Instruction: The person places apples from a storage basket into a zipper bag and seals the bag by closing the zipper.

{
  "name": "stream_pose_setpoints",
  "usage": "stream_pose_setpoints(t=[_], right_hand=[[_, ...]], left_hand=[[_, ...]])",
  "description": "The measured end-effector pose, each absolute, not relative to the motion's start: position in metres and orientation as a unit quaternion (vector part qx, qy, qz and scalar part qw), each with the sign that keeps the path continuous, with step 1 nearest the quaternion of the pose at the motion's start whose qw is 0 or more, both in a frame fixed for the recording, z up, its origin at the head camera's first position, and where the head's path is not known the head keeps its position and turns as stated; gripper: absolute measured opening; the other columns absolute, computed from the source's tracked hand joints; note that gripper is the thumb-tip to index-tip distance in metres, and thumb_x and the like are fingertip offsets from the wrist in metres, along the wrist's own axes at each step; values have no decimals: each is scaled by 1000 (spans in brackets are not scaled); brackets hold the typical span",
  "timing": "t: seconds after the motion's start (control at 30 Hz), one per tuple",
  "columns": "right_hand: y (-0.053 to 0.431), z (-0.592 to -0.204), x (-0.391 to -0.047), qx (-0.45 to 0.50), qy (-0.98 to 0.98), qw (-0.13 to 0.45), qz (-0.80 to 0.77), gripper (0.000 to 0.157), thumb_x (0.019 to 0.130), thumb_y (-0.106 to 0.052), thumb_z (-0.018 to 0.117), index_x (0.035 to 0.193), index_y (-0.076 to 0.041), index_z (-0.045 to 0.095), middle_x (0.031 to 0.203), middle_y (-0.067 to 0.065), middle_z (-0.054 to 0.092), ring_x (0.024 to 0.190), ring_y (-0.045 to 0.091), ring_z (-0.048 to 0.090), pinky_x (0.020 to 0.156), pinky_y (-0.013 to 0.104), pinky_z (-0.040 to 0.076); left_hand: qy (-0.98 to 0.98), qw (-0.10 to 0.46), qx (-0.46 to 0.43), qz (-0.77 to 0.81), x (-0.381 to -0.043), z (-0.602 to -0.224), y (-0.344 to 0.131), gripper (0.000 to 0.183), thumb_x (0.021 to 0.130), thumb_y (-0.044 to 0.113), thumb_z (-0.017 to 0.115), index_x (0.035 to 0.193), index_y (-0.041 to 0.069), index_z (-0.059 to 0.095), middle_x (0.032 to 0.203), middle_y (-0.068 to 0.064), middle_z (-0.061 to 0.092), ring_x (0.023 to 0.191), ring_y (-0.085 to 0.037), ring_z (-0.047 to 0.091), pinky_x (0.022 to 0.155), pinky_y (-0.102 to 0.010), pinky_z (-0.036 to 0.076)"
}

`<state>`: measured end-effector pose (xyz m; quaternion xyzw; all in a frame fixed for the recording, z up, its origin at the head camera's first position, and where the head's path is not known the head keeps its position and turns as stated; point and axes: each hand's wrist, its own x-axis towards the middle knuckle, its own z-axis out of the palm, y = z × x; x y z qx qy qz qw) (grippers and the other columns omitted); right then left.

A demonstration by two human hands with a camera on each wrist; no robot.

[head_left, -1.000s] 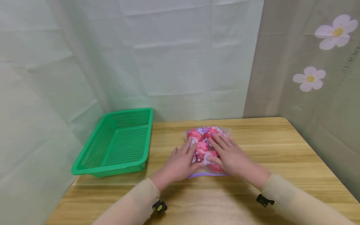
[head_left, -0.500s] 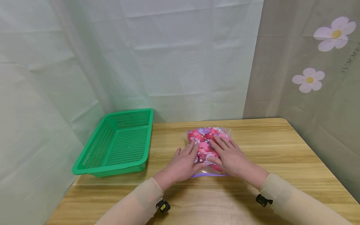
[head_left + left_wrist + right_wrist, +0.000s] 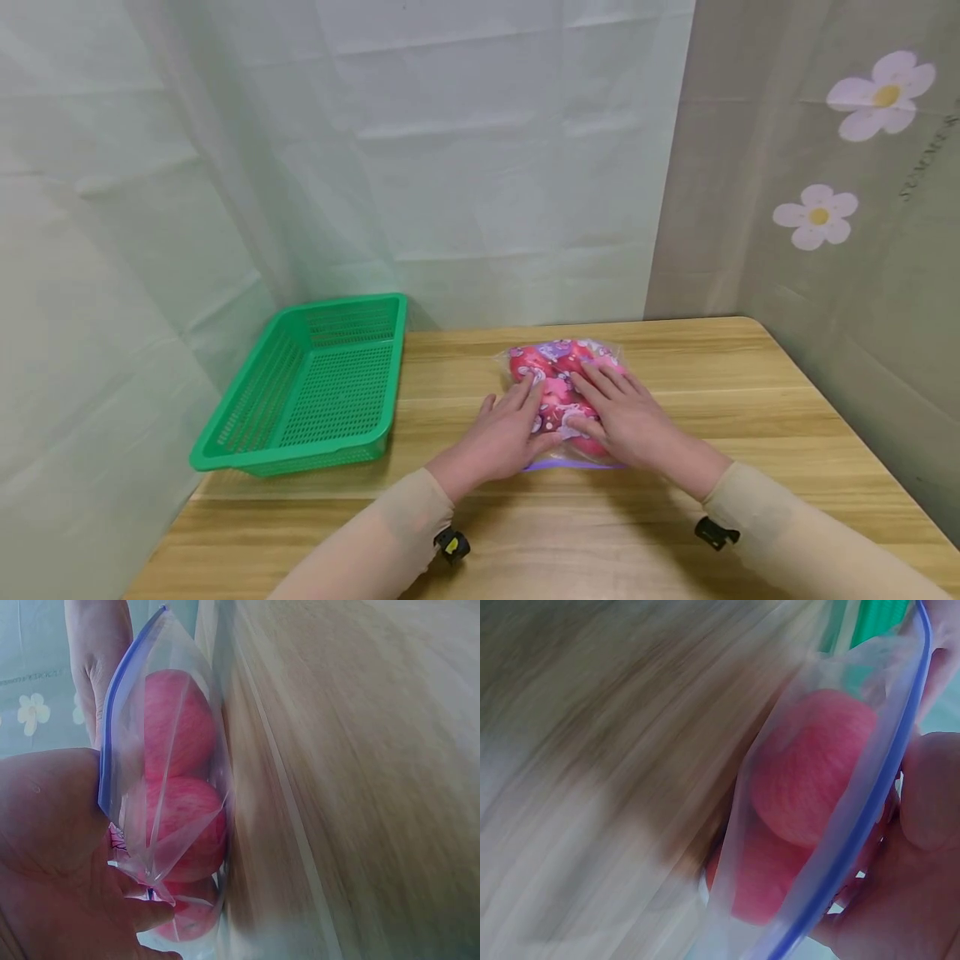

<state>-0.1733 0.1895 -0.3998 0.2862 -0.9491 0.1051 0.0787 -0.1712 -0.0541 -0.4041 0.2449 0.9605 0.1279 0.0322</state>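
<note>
A clear zip bag [image 3: 555, 392] with a pink and purple print lies on the table, its purple zip edge toward me. Several red apples [image 3: 184, 825] fill it; in the right wrist view, streaked apples [image 3: 814, 769] show through the plastic. My left hand [image 3: 502, 433] rests on the bag's left side, fingers extended over the top. On the right side lies my right hand [image 3: 626, 417], its fingers spread and nearly straight. Both palms hide parts of the bag, and neither hand curls round it.
A green plastic basket [image 3: 392, 392] with slatted sides stands at the left of the wooden table [image 3: 720, 400]. Pale cloth [image 3: 480, 167] hangs behind and to the left; a grey flowered cloth [image 3: 750, 125] hangs at the right.
The bag has slid slightly to the right, with both hands staying on it. My left forearm has shifted right too. The basket has stayed in place.
</note>
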Motion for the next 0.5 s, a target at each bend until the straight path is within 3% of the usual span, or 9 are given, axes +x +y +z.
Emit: stream_pose_setpoints(t=[0.5], right_hand=[[215, -400, -181, 275, -952, 95, 98, 71, 111, -46, 65, 164, -1, 49, 170, 26, 43, 158, 48, 37, 127, 69, 27]], left_hand=[[958, 38, 256, 119, -186, -403, -25, 93, 110, 67, 53, 176, 10, 22, 183, -12, 13, 167, -30, 22, 128, -70, 21]])
